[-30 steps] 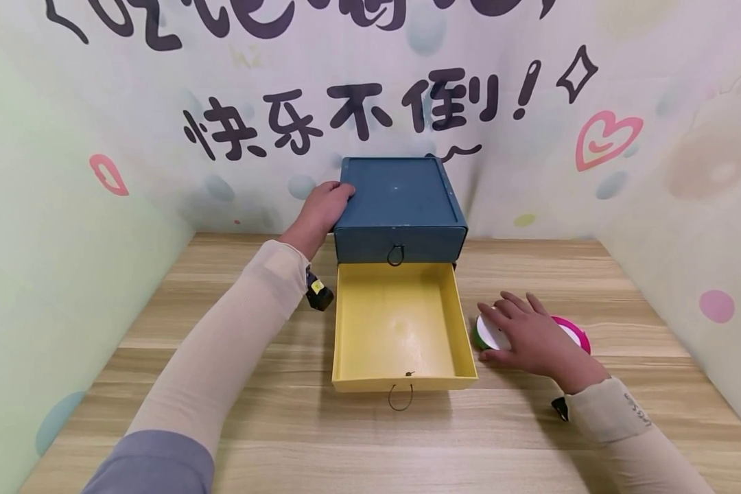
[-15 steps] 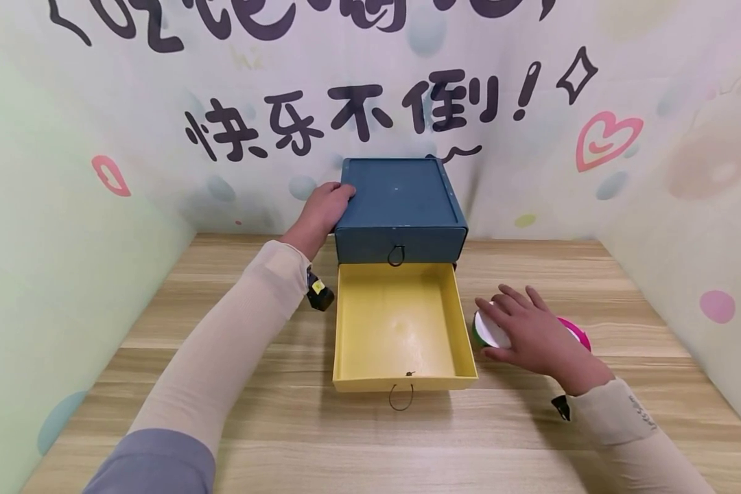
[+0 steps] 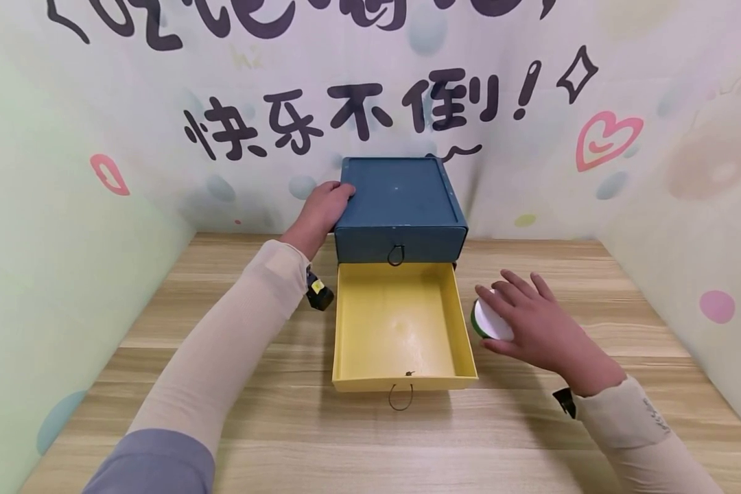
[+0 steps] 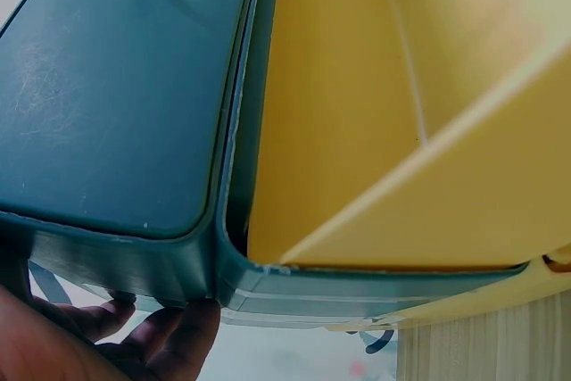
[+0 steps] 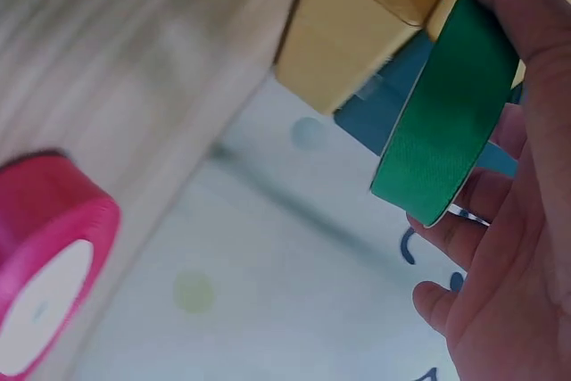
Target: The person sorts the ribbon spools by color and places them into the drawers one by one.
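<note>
at the left, the left arm (image 3: 228,350) stretches in from the near left to the far side of the tabletop (image 3: 272,425). its hand (image 3: 322,211) grips the left side of the blue drawer unit (image 3: 398,192), thumb over the top edge and fingertips against the side wall; this looks like a steadying hold. to the near side of the unit's front, the yellow drawer (image 3: 401,322) stands pulled out below the blue one.

just right of that drawer is the green ribbon roll (image 5: 451,113), tilted, and seemingly held clear of the tabletop. the right hand (image 3: 540,329) pinches it by the rim between thumb and fingers, its other fingers reaching out loosely, while the right arm (image 3: 630,429) comes in from the near right. farther right, the right wrist view shows a pink ribbon roll (image 5: 67,220) on the tabletop (in the head view it cannot be made out).

the step in hand seems to be moving the green roll toward the drawer. the next move, as i judge it, calls for raising it over the drawer's right wall and lowering it inside, with the left hand keeping the unit firm.
</note>
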`<state>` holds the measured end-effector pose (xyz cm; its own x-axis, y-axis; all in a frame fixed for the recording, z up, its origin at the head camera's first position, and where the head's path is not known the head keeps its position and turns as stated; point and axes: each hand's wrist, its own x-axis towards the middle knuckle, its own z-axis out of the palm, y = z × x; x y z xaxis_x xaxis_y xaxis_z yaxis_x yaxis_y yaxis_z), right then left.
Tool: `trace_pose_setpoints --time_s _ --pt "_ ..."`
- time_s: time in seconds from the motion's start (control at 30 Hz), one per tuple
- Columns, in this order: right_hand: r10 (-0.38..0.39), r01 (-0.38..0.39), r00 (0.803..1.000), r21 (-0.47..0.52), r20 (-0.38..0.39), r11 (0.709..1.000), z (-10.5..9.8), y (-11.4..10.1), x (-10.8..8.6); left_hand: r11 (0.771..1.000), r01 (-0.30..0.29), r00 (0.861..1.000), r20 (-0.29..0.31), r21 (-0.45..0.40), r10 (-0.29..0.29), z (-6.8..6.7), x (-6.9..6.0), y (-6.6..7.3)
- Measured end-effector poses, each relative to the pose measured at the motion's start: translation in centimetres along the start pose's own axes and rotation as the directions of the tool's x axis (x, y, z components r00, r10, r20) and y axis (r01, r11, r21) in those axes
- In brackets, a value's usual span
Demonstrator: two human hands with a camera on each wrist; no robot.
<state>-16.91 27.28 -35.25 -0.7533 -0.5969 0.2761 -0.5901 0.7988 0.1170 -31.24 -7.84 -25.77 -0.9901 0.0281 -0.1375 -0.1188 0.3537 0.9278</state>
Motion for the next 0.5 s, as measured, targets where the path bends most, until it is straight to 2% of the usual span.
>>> trace_pose_setpoints --time_s 0.5 --pt "-0.032 0.031 0.995 -0.010 -0.092 0.999 -2.8 -0.8 0.6 1.000 -0.002 1.000 0.007 -0.008 0.002 0.0 0.2 -0.1"
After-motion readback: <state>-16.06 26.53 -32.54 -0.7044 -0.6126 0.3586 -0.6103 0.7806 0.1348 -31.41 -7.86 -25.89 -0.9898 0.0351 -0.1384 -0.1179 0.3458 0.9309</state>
